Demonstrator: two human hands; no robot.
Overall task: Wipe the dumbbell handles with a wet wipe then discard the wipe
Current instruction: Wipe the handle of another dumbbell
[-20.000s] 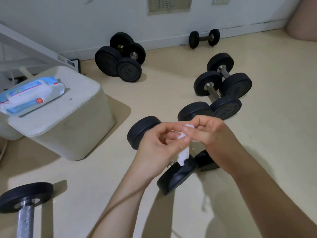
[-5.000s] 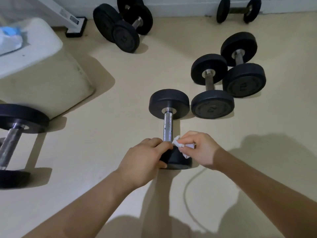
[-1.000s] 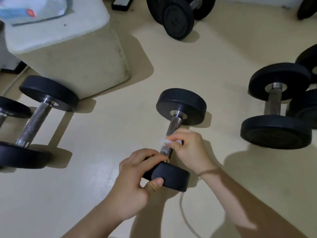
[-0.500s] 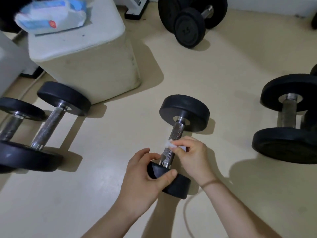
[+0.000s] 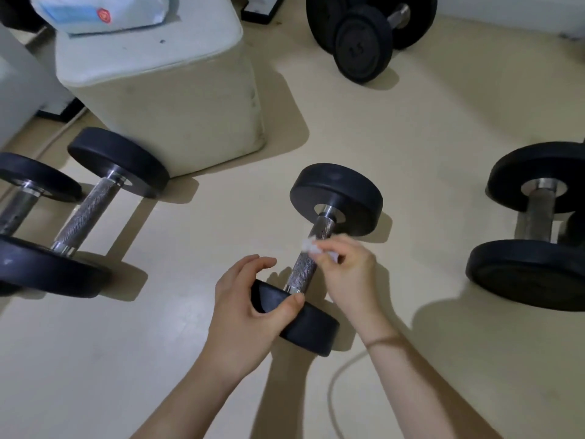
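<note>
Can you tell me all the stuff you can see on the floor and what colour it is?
dumbbell being wiped: 1, black ends, silver handle, middle of the floor
other dumbbells: 2 at left, 2 at top, at least 1 at right; black ends, silver handles, on the floor
wet wipe: 1, white, scrunched, against the middle dumbbell's handle
box: 1, off-white, upper left on the floor
wipes pack: 1, white and blue, on top of the box
cable: 1, pale, on the floor near the right arm
floor: beige
left hand: grip on the near black end of the middle dumbbell
right hand: pinching the wet wipe
</note>
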